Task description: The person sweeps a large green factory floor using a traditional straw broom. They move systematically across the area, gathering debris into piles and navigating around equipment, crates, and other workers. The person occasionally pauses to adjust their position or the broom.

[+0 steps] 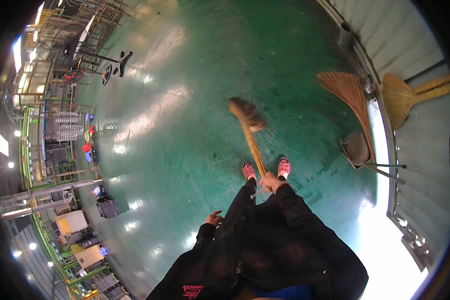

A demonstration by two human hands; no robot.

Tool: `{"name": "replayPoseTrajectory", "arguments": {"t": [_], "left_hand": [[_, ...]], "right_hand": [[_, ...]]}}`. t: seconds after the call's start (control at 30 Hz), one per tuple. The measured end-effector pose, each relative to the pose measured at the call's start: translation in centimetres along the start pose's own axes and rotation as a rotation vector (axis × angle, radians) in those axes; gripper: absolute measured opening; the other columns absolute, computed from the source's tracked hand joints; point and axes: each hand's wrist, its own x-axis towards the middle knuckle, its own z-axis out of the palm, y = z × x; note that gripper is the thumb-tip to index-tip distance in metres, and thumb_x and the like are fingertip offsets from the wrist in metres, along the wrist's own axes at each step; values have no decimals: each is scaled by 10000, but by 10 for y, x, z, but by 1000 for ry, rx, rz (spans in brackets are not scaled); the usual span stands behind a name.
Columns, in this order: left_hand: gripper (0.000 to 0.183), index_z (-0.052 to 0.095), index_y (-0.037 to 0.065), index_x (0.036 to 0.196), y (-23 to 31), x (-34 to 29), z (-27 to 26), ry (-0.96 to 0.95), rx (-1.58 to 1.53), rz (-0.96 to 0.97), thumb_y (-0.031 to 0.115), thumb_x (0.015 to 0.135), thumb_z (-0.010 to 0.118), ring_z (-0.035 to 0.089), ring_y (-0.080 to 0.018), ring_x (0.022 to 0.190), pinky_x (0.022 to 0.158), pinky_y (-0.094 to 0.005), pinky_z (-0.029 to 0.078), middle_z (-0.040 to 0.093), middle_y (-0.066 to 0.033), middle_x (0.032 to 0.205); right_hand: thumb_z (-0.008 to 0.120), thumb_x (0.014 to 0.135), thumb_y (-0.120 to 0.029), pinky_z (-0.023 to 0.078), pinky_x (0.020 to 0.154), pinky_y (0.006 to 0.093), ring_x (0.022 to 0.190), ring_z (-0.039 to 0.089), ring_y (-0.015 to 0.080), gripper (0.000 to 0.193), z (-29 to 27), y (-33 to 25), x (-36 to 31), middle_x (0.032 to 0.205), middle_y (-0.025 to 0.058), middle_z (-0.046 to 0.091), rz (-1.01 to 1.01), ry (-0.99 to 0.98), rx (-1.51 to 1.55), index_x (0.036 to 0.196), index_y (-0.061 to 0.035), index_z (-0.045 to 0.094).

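My right hand [270, 183] is closed around the handle end of a short straw broom [253, 146] in front of my body. The broom's yellowish handle slants away from me to a brown bristle head, smeared by motion, over the green floor [195, 135]. Beside my left hip, my left hand [214, 218] hangs with nothing in it, its fingers loosely apart. My feet in pink slippers [284, 166] stand on the floor just beyond the right hand.
At the right wall lean a large twig broom [352, 95], a long-handled dustpan [356, 150] and yellow straw brooms [405, 97]. Bright light enters through a doorway [385, 250] behind them. Racks [67, 125], a dark crate [108, 208] and a pedestal fan [121, 63] stand along the left.
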Motion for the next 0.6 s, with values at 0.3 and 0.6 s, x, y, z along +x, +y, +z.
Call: {"name": "replayPoseTrajectory", "arguments": {"t": [0.3,0.6], "left_hand": [[360,454,156,1109,-34,69,-85,-43,-208,-42,82,756,471,556,-136,608,516,-279,461,594,-59,776],[395,430,125,1125,-24,111,-159,31,-463,-65,33,744,477,574,-206,637,546,-345,484,582,-104,800]], "right_hand": [[507,748,-29,216,287,189,308,298,48,150,48,-125,-66,474,-23,338,29,-224,502,702,-68,370],[530,687,-37,276,298,253,321,375,120,138,-30,-204,-93,456,20,370,-293,498,326,631,-48,404]]}}
